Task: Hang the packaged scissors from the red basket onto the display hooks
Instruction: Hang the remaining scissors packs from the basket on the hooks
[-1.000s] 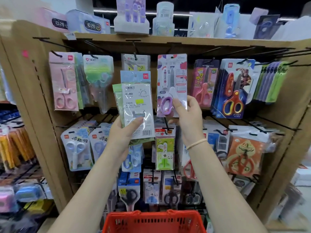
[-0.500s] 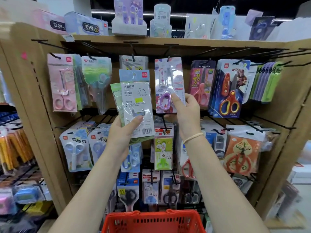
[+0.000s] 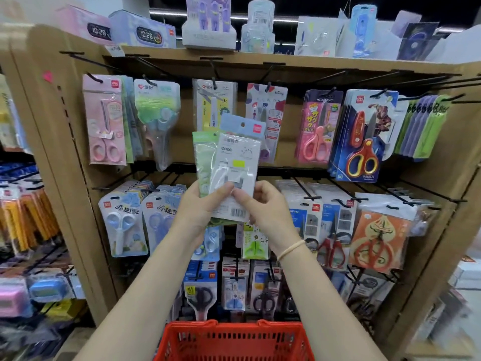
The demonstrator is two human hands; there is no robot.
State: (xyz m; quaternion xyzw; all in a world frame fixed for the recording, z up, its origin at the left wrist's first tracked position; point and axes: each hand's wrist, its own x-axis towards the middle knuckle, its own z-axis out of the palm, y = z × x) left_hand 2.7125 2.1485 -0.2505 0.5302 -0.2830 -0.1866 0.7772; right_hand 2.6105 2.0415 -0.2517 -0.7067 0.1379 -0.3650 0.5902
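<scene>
Packs [image 3: 235,175] of scissors, 2 at least, held upright in front of the rack [image 3: 52,126], back faces toward the camera. Front pack white-backed with a blue header, punched hole at top, barcode near its lower edge. Green pack [image 3: 201,157] fanned out behind it on the left.

Left hand [image 3: 200,207] grips the stack from the left, thumb curled across the white back, fingers hidden behind. Right hand [image 3: 263,207] pinches the lower right part of the front pack, thumb and forefinger closed on it; pale band [image 3: 290,250] on that wrist.

Held packs sit level with the gap between the top and middle rows of hooks, not on any hook. They partly cover a yellow pack [image 3: 213,100] and a purple-handled pack [image 3: 268,118] hanging behind.

Top row, left to right: pink scissors [image 3: 105,121], green-blue pack [image 3: 157,118], the 2 covered packs, pink Kokuyo pack [image 3: 318,126], red-and-yellow scissors [image 3: 364,142], then thin green and purple packs edge-on.

Middle row: blue scissors [image 3: 122,220] at left, orange pack [image 3: 378,241] at right.

Red basket [image 3: 234,342] at bottom centre, below both forearms, just in front of the rack; its contents cannot be seen.

Boxed clocks [image 3: 145,32] on the top shelf.
</scene>
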